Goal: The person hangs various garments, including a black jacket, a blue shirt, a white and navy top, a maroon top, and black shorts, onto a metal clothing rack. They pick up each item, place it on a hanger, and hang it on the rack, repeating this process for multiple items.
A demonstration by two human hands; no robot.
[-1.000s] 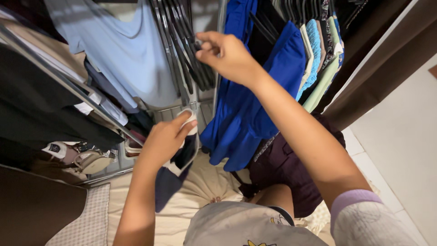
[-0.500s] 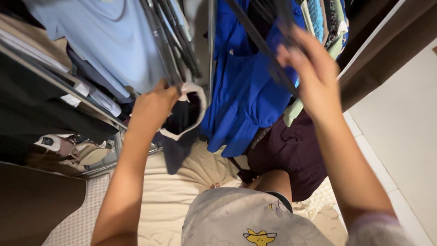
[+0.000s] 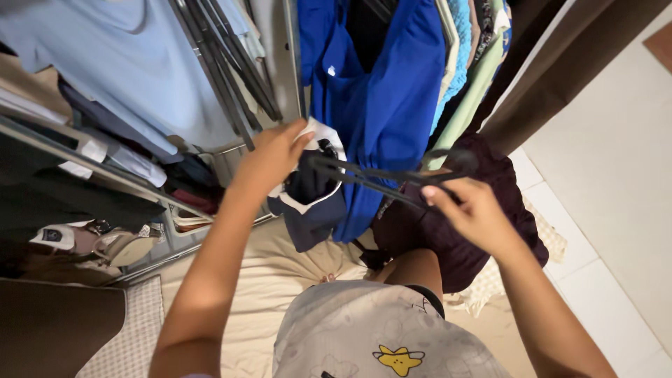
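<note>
Black plastic hanger (image 3: 378, 178) no longer up among the spare hangers (image 3: 224, 63) on the rail, as a second ago, but lifted free and brought down low, lying roughly level across the front of the hanging royal-blue garment (image 3: 381, 105). Held by the right hand (image 3: 469, 213): grip closed, thumb and fingertips pinched on the near arm of the hanger, hook end blurred beside the dark maroon cloth (image 3: 455, 238).

Left hand (image 3: 276, 150) raised from its lower place of a second ago, grip closed as well, bunching the white-trimmed neck of a navy garment (image 3: 311, 210), with the rest hanging slack below the fist.

Means hanger and garment now brought together: far tip of the hanger touching the neck opening or just inside it, hard to tell which through the motion blur.

Relative to the grips, then: navy garment directly below and to the right of the left fist; hanger spanning the gap between both hands, well apart from the rail pole (image 3: 290, 56). Pale blue shirt (image 3: 119, 56) hanging apart at far left, cream bedsheet (image 3: 280, 280) underneath.
</note>
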